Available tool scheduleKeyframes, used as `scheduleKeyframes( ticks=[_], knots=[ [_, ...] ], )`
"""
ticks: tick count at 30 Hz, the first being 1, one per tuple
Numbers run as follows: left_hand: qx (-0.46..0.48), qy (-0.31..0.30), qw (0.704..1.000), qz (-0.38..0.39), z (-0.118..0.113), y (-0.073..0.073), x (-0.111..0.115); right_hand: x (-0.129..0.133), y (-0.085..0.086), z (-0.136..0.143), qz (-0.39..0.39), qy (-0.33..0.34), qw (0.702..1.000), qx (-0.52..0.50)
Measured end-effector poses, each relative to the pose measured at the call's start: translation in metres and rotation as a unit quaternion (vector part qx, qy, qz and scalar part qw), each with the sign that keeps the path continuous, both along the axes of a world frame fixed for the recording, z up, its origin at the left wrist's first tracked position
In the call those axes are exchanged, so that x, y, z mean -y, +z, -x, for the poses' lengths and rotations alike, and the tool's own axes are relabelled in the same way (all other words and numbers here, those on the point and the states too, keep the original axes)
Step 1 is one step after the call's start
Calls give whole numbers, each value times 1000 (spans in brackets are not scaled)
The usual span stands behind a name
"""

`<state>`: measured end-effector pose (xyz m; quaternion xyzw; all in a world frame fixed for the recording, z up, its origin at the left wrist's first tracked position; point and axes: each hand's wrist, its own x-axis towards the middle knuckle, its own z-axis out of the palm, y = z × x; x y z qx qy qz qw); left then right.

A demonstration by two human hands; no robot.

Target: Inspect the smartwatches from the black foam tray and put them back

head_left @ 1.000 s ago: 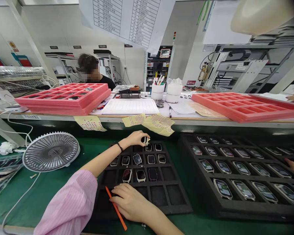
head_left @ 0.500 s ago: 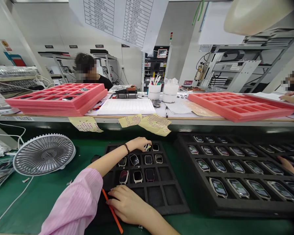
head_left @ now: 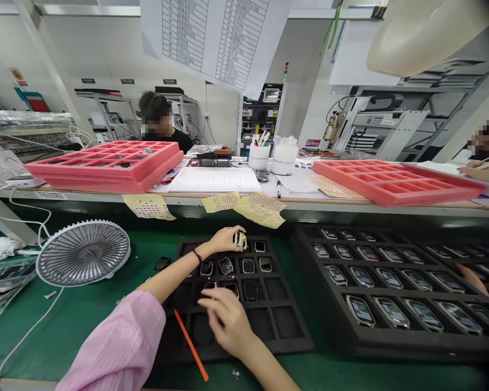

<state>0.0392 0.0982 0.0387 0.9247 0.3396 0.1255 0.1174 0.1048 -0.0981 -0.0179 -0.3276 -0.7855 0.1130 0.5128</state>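
My left hand [head_left: 227, 240], in a pink sleeve, pinches a smartwatch body [head_left: 240, 240] over the far row of a black foam tray [head_left: 297, 342]. Light edges and a bit of yellow show on that watch; the fingers hide part of it. Several square watch bodies lie in the tray's pockets, among them a dark-faced one [head_left: 251, 290]. Above the near pockets hovers my right hand [head_left: 228, 320], fingers apart and loosely bent, holding nothing. It partly covers two watches. An orange stick [head_left: 191, 346] lies across the tray's near left part, apart from both hands.
A taller black foam tray [head_left: 387, 336] full of watches stands on the right, with another person's hand [head_left: 472, 281] beyond. A grey fan [head_left: 85, 252] sits left. Pink foam trays [head_left: 106, 176] and a white sheet [head_left: 214, 180] rest on the shelf ahead.
My right hand has let go of the orange stick and risen forward over the tray. The watch in my left hand has lifted slightly and shows more. The view has shifted a little.
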Motion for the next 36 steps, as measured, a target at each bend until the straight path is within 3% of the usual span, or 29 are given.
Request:
scheduleKeyframes(
  ticks=[2, 4, 7, 9, 13, 20, 23, 26, 28, 32, 34, 36],
  knots=[
    [34, 16, 999, -1, 16, 9, 20, -3, 3, -11, 78, -86, 982, -150],
    [85, 22, 996, 15, 33, 18, 47, -8, 6, -17, 176, -127, 937, -273],
    [111, 17, 993, 35, 54, 25, 92, -16, 11, -15, 304, -70, 878, -364],
    [110, 31, 993, 33, 66, 27, 117, -20, 14, -7, 352, -13, 858, -374],
    [99, 72, 992, 2, 88, 22, 149, -15, 16, 14, 371, 7, 861, -349],
    [19, 145, 989, -12, 121, 9, 184, -2, 15, 53, 411, 29, 880, -236],
    [1, 154, 988, -3, 127, 7, 192, -2, 14, 74, 399, 25, 881, -254],
    [4, 175, 984, 11, 133, 10, 196, -2, 15, 91, 410, 14, 861, -300],
    [37, 175, 983, 32, 143, 16, 196, -2, 18, 98, 452, 19, 818, -355],
    [170, 145, 967, 124, 184, 25, 188, -6, 27, 98, 573, 109, 654, -481],
    [203, 228, 946, 106, 211, 18, 180, -8, 30, 94, 591, 133, 607, -515],
    [149, 318, 935, 46, 235, 1, 171, -10, 32, 91, 593, 136, 589, -532]
  ],
)
